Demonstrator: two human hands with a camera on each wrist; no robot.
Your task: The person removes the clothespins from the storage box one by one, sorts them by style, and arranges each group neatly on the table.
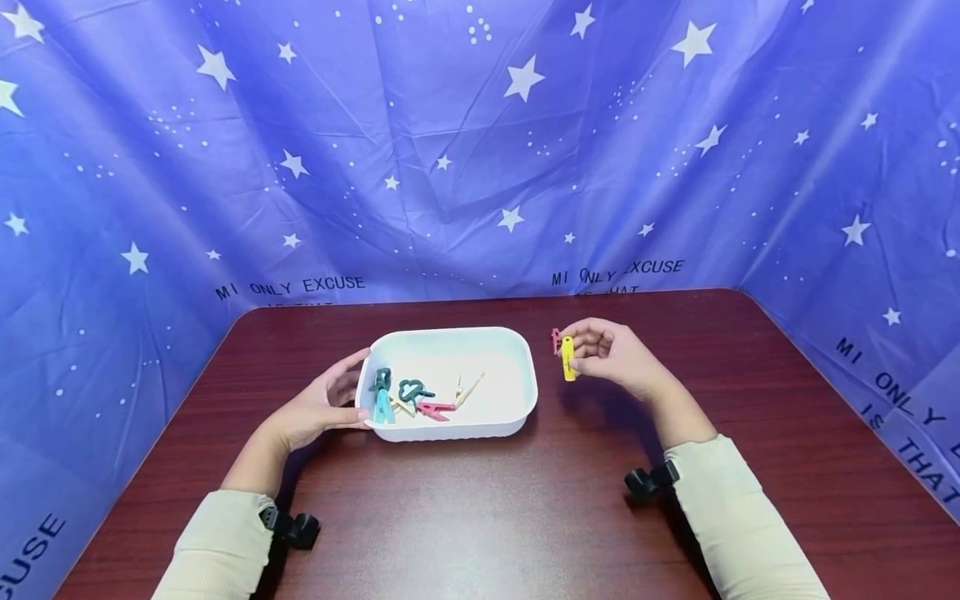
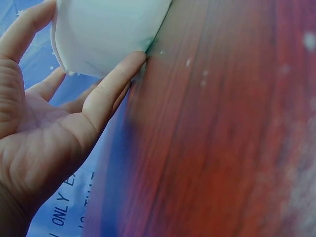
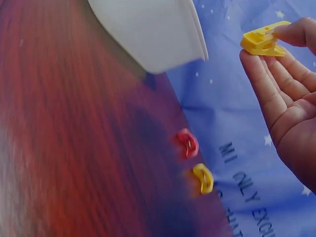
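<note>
My right hand (image 1: 613, 360) pinches a yellow clothespin (image 1: 567, 360) between thumb and fingers, above the table to the right of a white tray (image 1: 504, 387). In the right wrist view this yellow clothespin (image 3: 265, 40) lies sideways across the fingertips. My left hand (image 1: 318, 406) holds the tray by its left end, thumb at the near corner and fingers round the far side. Inside the tray lie a turquoise clothespin (image 1: 384, 407), a red clothespin (image 1: 435, 410), dark green clips (image 1: 412, 390) and pale wooden pegs (image 1: 469, 389), mostly toward the left.
A red clip (image 3: 188, 143) and another yellow clip (image 3: 203, 178) stand on the dark red wooden table (image 1: 465, 508), right of the tray. Behind the table hangs a blue star-patterned cloth (image 1: 450, 208), which also runs along both sides.
</note>
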